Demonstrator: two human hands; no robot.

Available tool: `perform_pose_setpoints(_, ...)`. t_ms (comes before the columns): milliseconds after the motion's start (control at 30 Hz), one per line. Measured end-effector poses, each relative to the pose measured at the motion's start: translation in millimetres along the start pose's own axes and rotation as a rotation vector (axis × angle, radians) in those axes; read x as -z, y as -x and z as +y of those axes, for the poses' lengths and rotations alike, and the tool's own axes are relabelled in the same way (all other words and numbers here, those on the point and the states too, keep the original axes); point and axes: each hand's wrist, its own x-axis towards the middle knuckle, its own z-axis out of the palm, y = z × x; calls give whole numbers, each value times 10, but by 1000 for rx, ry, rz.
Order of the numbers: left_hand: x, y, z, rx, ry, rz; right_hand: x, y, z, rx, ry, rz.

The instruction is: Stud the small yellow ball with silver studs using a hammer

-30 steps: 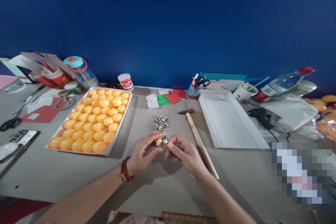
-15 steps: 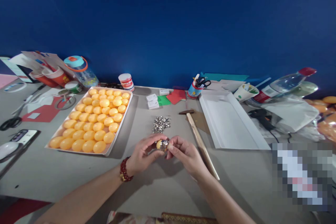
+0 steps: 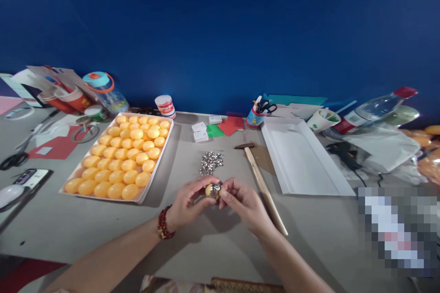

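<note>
Both hands meet over the grey table near its front. My left hand (image 3: 190, 202), with a red bead bracelet on the wrist, is closed around a small yellow egg partly covered in shiny silver pieces (image 3: 213, 190). My right hand (image 3: 242, 201) pinches the same egg from the right side with thumb and forefinger. A small heap of silver pieces (image 3: 211, 162) lies on the table just beyond the hands. A white tray (image 3: 158, 165) full of plain yellow eggs (image 3: 125, 155) sits to the left.
A wooden-handled hammer (image 3: 263, 185) lies right of my hands. An empty white tray (image 3: 299, 158) is beyond it. Cups, a scissors holder (image 3: 256, 116), coloured paper, a bottle (image 3: 374, 107), a glue gun (image 3: 343, 151) and a phone (image 3: 29, 178) crowd the table's back and sides.
Both hands keep hold of the egg and have shifted it only slightly between the fingers. Nothing else on the table has moved.
</note>
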Motion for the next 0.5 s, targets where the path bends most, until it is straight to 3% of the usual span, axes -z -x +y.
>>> perform_pose_setpoints(233, -13, -4, -6, 10, 26, -2, -19, 2, -21, 4, -51, 19)
perform_pose_setpoints(400, -51, -31, -13, 29, 229, 5, -15, 39, -87, 11, -122, 19)
perform_pose_setpoints(500, -51, -39, 23, 54, 362, -28, 122, 41, -120, 63, 0, 78)
